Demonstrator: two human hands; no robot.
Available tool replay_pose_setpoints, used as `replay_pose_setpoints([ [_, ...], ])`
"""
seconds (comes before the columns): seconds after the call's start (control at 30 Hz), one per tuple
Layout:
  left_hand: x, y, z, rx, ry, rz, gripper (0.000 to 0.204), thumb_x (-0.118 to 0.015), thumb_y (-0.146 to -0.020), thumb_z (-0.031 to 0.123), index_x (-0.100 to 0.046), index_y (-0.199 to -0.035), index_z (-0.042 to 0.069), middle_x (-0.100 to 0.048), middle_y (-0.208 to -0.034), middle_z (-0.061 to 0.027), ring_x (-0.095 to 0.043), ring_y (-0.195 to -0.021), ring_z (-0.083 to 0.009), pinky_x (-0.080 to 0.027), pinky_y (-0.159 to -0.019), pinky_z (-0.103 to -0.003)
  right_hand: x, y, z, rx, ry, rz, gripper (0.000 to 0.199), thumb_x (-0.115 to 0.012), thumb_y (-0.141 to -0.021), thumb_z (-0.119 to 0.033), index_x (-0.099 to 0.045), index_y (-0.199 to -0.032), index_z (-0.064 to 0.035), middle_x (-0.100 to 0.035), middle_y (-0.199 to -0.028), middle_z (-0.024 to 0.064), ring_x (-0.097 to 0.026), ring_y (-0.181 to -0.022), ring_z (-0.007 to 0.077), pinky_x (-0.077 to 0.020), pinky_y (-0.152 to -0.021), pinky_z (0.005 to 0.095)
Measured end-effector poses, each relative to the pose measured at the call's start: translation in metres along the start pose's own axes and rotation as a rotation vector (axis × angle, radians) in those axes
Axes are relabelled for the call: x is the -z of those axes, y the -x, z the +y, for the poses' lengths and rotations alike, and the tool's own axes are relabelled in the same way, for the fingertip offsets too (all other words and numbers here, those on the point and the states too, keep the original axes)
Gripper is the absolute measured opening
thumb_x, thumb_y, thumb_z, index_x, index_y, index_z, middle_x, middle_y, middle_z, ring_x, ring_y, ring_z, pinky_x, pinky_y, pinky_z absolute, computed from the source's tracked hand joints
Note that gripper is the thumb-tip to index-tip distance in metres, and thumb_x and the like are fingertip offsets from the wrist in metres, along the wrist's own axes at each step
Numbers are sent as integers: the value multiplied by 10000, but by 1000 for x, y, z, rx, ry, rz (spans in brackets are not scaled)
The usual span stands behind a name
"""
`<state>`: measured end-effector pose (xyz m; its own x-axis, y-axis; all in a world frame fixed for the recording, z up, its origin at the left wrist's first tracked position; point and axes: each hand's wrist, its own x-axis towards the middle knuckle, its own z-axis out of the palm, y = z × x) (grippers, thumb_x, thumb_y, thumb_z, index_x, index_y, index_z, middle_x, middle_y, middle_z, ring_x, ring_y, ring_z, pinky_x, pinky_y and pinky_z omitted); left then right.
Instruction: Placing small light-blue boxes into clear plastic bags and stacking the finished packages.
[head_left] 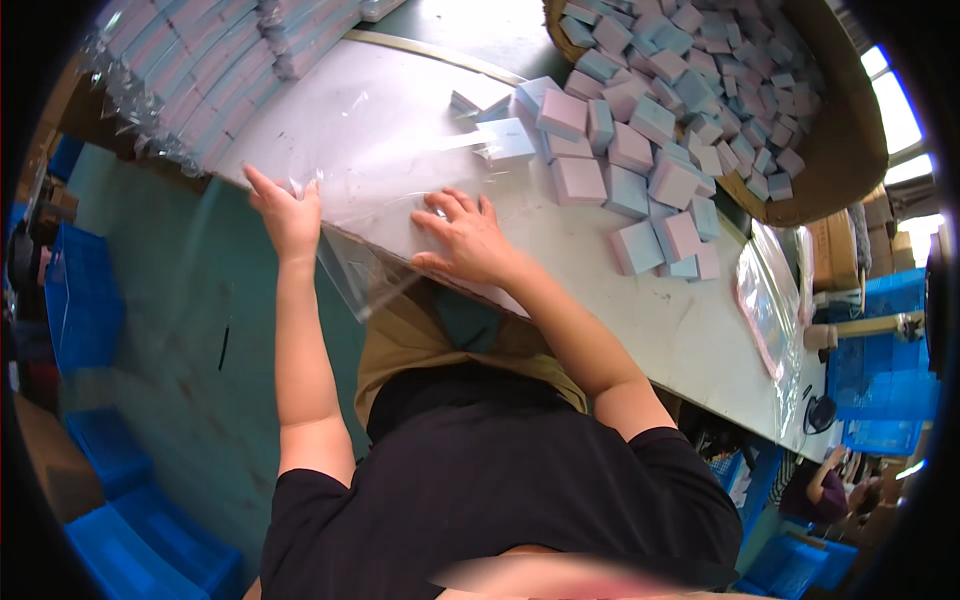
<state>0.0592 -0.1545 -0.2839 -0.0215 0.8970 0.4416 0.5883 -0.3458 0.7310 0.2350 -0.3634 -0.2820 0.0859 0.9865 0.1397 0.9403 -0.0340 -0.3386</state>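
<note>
A clear plastic bag (375, 185) lies across the white tabletop, and part of it hangs over the near edge. My left hand (288, 220) is at the table's left edge, with the bag's film gathered between its thumb and fingers. Resting on the film to the right is my right hand (462, 238), its fingers spread and slightly bent. Just beyond that hand, a pale blue box (507, 141) sits at the film's far side. Several small pink-and-blue boxes (578, 181) are heaped to the right of it.
A large brown carton (850, 150) lies tipped at the far right, spilling more boxes. Wrapped packs of boxes (190, 70) are stacked at the far left. Clear plastic film (770, 300) lies on the table's right part. Blue bins (85, 300) stand on the floor; another person (825, 490) is at lower right.
</note>
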Motion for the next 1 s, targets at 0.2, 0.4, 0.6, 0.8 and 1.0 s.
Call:
replay_pose_setpoints([
  [0.2, 3, 48, 32, -563, 160, -475, 263, -796, -789, 161, -725, -1033, 95, -642, -1064, -91, -569, -1111, -302, -479, -948, -418, -15, -38, 11, 50, 16, 66, 614, -698, -883, -491, -566, -1406, -198, -452, -1524, 86, -348, -1468, 304, -260, -1149, 607],
  [0.4, -23, 55, 13, -397, 123, -503, 165, -838, -743, 227, -763, -844, 121, -668, -1011, -57, -583, -1056, -284, -472, -915, -402, -21, 1, 7, 41, 32, 148, 518, -618, -969, -344, -542, -1432, -124, -537, -1473, 86, -463, -1403, 257, -301, -1177, 458],
  [0.6, -37, 33, 25, -174, 10, -631, 182, -825, -759, 282, -769, -788, 112, -709, -968, -69, -595, -1067, -292, -467, -934, -422, -16, 7, 6, 33, -19, 150, 505, -572, -990, -366, -543, -1434, -127, -484, -1529, 87, -402, -1449, 253, -287, -1188, 429],
  [0.8, -35, 25, 27, 21, 52, -638, 198, -806, -793, 248, -775, -835, 58, -745, -844, -122, -705, -839, -288, -551, -790, -408, -16, 13, 11, 21, 31, 150, 485, -562, -994, -403, -566, -1422, -173, -484, -1530, 82, -376, -1463, 269, -269, -1195, 459],
  [1.0, -24, 12, 1, 58, 239, -538, 192, -810, -815, 265, -779, -920, 107, -723, -901, -114, -702, -864, -253, -550, -790, -401, -5, 16, 8, 11, 43, 163, 493, -594, -981, -411, -583, -1401, -153, -503, -1515, 68, -376, -1463, 266, -281, -1186, 459],
])
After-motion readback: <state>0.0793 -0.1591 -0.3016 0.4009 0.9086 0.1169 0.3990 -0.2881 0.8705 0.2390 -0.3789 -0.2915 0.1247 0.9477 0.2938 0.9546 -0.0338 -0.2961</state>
